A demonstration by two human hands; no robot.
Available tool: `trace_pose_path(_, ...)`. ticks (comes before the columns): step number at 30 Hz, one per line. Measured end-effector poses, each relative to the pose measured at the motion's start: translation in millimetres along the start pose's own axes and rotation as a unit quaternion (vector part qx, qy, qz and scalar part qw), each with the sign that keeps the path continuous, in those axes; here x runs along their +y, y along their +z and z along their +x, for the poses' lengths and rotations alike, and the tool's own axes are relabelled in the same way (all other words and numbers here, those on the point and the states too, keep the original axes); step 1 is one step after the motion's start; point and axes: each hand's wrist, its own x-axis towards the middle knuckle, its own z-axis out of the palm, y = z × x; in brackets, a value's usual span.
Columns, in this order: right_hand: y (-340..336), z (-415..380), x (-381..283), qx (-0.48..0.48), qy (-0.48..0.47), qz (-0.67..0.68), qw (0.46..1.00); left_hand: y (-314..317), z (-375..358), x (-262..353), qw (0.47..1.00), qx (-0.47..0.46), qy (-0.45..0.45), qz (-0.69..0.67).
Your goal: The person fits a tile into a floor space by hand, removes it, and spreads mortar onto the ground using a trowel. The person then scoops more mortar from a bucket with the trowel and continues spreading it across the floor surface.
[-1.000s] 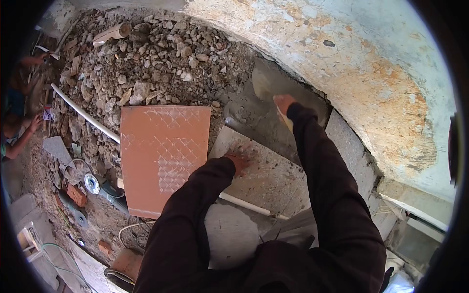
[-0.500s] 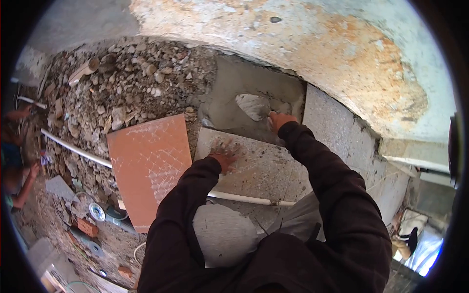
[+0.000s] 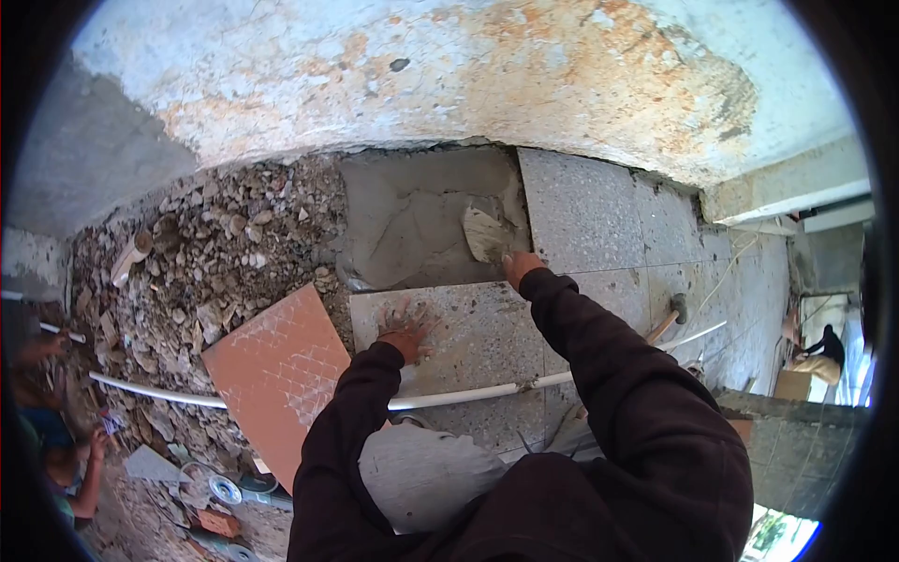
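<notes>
My right hand (image 3: 520,268) grips a trowel, its handle hidden in my fist. The trowel's blade (image 3: 484,234), smeared with grey, rests on the wet mortar bed (image 3: 403,225) near that bed's right side. With fingers spread, my left hand (image 3: 405,334) presses flat on a speckled floor tile (image 3: 478,328) just in front of the mortar. Another speckled tile (image 3: 576,206) borders the mortar on the right. Left of my left hand, a large reddish-brown tile (image 3: 281,370) with whitish crossed lines lies on the rubble.
Loose rubble (image 3: 225,248) spreads left of the mortar; a stained wall (image 3: 449,84) rises behind. A white pipe (image 3: 468,397) crosses the tiles before me. A hammer (image 3: 676,309) lies right, an angle grinder (image 3: 248,489) lower left. Another person's arm (image 3: 92,473) shows at the left edge.
The camera view has shifted, bringing more of the right side into sight. The trowel blade has turned and moved toward the mortar's right side. My left hand stays flat on the tile.
</notes>
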Motion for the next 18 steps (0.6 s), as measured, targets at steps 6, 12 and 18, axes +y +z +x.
trace_pose_path(6, -42.3, -18.4, 22.3, -0.089, 0.127, 0.162, 0.974, -9.0, -1.2, 9.8, 0.999, -0.023, -0.013, 0.021)
trace_pose_path(12, -135.8, -137.6, 116.2, -0.112, 0.017, 0.133, 0.985, -11.6, -1.4, 15.8, 0.998, -0.036, -0.026, 0.047)
trace_pose_path(18, -180.2, -339.1, 263.3, 0.032, -0.028, 0.046, 0.998, -33.3, 17.5, 14.6, 0.988, -0.087, 0.006, 0.131)
